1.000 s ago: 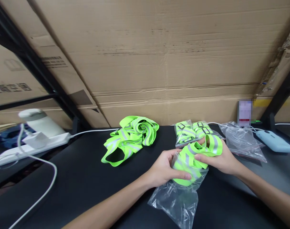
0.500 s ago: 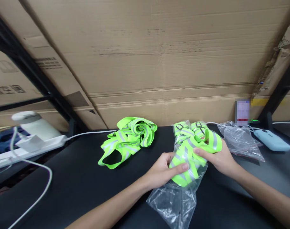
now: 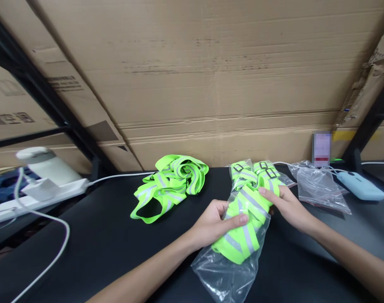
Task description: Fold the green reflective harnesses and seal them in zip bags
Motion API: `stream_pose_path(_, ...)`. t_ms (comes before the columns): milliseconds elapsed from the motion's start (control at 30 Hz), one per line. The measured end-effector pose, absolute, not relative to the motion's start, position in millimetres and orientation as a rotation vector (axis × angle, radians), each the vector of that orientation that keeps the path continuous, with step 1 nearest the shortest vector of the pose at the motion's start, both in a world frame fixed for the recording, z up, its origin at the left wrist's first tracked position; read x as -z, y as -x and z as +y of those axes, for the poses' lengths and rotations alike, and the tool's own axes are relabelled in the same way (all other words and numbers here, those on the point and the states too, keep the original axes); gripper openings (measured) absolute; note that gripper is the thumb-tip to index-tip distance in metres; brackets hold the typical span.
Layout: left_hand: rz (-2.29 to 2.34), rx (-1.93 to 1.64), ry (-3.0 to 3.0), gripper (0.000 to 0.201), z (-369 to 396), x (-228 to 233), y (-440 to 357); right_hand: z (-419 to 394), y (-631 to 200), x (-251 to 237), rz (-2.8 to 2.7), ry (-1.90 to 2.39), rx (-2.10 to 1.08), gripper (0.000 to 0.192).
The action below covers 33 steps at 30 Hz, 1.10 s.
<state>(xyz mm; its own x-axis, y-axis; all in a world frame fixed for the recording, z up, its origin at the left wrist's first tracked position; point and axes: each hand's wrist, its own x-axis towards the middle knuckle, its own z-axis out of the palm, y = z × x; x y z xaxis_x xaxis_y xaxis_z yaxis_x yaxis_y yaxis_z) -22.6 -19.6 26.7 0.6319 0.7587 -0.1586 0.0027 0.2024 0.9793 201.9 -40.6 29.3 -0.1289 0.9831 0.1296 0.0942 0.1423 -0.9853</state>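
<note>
A neon-green reflective strap (image 3: 242, 235) with silver stripes lies bunched in a clear plastic bag (image 3: 225, 271), its lower part inside. My left hand (image 3: 215, 223) is closed round the bag's left side, thumb pressed over the strap. On the other side, my right hand (image 3: 288, 206) pinches the strap's upper right end between thumb and fingers; some of its fingertips are hidden behind. Just beyond them, bundled green straps with black buckles (image 3: 269, 171) rest in clear bags. A loose heap of the same green strap (image 3: 169, 185) sits to the left on the black tabletop (image 3: 116, 244).
More clear plastic bags (image 3: 320, 189) and a light blue power bank (image 3: 361, 185) lie at the right. At the left are a white power strip (image 3: 65, 191), a white bottle (image 3: 49, 164) and a cable (image 3: 65, 235). A cardboard wall (image 3: 211, 84) closes off the back.
The strap has slid lower into the bag, toward me. My right hand has moved slightly down and left with the strap's end, uncovering the buckles behind.
</note>
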Motion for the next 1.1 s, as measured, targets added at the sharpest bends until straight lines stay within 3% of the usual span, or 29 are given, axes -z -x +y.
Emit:
stream_pose_path(300, 0.767, -0.623, -1.324, 0.046, -20.1, -22.2, 22.4, -42.5, -200.7, -38.1, -1.547, 1.023, -1.155, 0.032)
stream_pose_path(600, 0.689, -0.644, -1.374, 0.048, -21.1, -24.4, 21.5, -45.7, -197.0, -26.8, -1.663, 0.954, -1.315, 0.035)
stream_pose_path(733, 0.688, -0.644, -1.347, 0.047, -20.3, -23.5, 21.3, -47.0, -194.5, -27.1, -1.707, 0.961, -1.239, 0.028)
stream_pose_path(833, 0.714, -0.658, -1.267, 0.049, -18.6, -21.5, 21.6, -43.7, -196.4, -28.7, -1.562, 0.977, -1.232, 0.038)
stream_pose_path(1000, 0.755, -0.712, -1.235, 0.050, -17.1, -19.6, 22.0, -37.2, -201.4, -25.6, -1.509, 0.974, -1.186, 0.023)
stream_pose_path(1100, 0.751, -0.707, -1.264, 0.049, -17.6, -19.5, 21.4, -39.7, -200.6, -25.8, -1.646, 0.968, -1.088, 0.031)
